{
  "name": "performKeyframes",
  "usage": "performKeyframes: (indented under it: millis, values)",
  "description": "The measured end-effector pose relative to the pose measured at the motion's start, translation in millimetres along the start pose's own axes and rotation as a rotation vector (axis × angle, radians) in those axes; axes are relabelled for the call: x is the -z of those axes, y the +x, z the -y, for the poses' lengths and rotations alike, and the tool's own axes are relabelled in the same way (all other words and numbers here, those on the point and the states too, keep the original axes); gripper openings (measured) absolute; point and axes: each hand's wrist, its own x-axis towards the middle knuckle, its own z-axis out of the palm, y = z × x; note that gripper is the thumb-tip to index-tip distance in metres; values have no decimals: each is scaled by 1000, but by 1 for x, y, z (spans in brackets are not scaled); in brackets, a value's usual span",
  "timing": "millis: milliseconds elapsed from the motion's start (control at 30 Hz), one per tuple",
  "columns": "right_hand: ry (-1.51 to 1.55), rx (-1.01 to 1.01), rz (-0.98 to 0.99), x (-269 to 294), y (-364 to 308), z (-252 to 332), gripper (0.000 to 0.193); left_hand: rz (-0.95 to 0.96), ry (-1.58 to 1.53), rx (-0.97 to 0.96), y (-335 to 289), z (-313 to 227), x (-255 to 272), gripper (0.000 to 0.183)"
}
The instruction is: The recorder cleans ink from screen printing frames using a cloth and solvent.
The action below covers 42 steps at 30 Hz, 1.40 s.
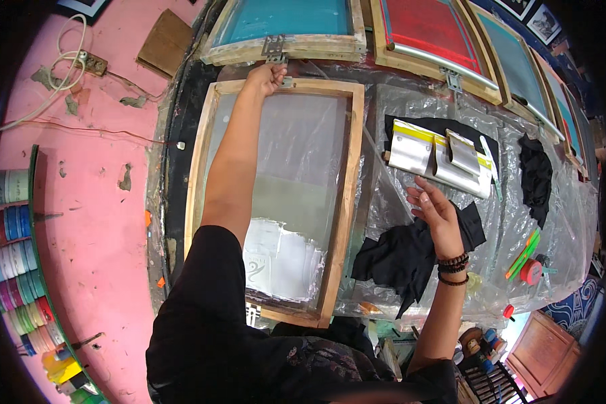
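The pink wall (104,229) at left has patches of peeled paint — near it is the table (411,108), covered with clear plastic. Framed pictures (544,24) are at upper right.

1. Ahead of your left fingers (278,74), the perforated metal hinge (274,47) and wood-framed blue mesh screen (289,17) block the way.
2. Your left forearm (239,161) crosses the wood-framed pale mesh screen (310,148); there's room over its right half.
3. Silver, yellow-edged squeegees (411,153) lie just beyond your right fingers (434,195).
4. You could pass along the plastic-covered desk (382,192) between squeegees and crumpled black cloth (404,254).
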Motion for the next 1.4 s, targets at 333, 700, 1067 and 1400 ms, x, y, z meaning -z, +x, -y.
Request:
performKeyframes:
  millis: [333, 700, 1067, 1400]
  values:
    - [-95, 53, 205, -43, -35, -30, 45, 123, 67, -127, -233, 25, 63, 50]
    - [-55, -1, 348, -32, -113, -83, 45, -579, 409, -58, -558, 112, 268, 41]
    - [-106, -174, 215, -37, -170, -122, 47, -686, 837, -59, -622, 157, 344, 38]
    - [-558, 95, -160, -142, -202, -180, 50, -379, 939, -274, -547, 189, 385, 46]
